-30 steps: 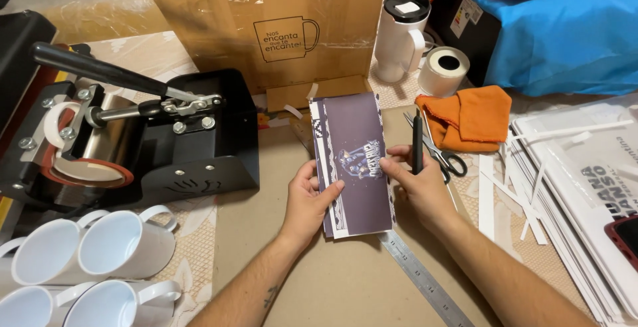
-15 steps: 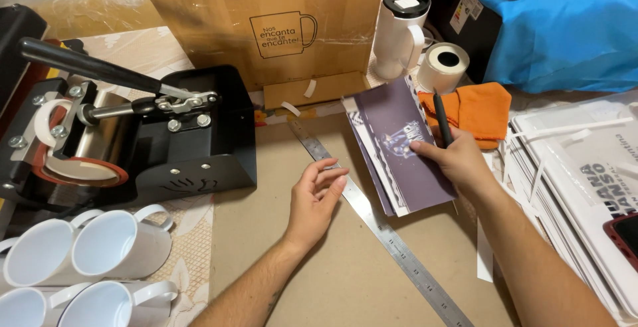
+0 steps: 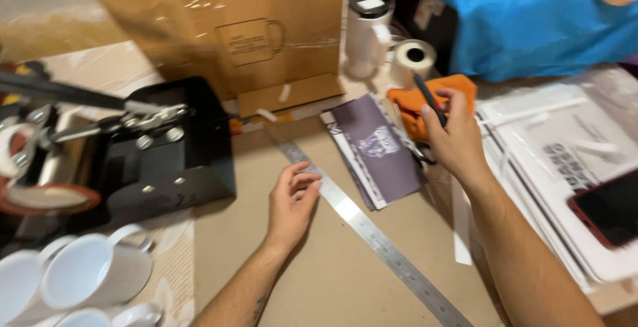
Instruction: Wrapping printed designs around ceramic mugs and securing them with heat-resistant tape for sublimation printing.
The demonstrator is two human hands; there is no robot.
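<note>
A purple printed sheet (image 3: 379, 154) lies flat on the brown work surface, right of a long steel ruler (image 3: 372, 234) that runs diagonally. My left hand (image 3: 292, 201) rests with loose fingers on the ruler's upper part, holding nothing. Right of the sheet, my right hand (image 3: 452, 137) grips a thin black pen-like tool (image 3: 428, 98) that points up over an orange cloth (image 3: 425, 98).
A black mug heat press (image 3: 119, 161) stands at the left, with white mugs (image 3: 93, 274) in front of it. Behind are a cardboard box (image 3: 226, 28), a white tumbler (image 3: 365, 31), a tape roll (image 3: 413, 58) and a blue bag (image 3: 531, 28). Stacked printed sheets (image 3: 565, 161) and a phone (image 3: 608, 207) lie at right.
Both hands held the purple sheet a second ago. They let it go; it now lies on the surface. The right hand moved right with the black tool, the left dropped onto the ruler.
</note>
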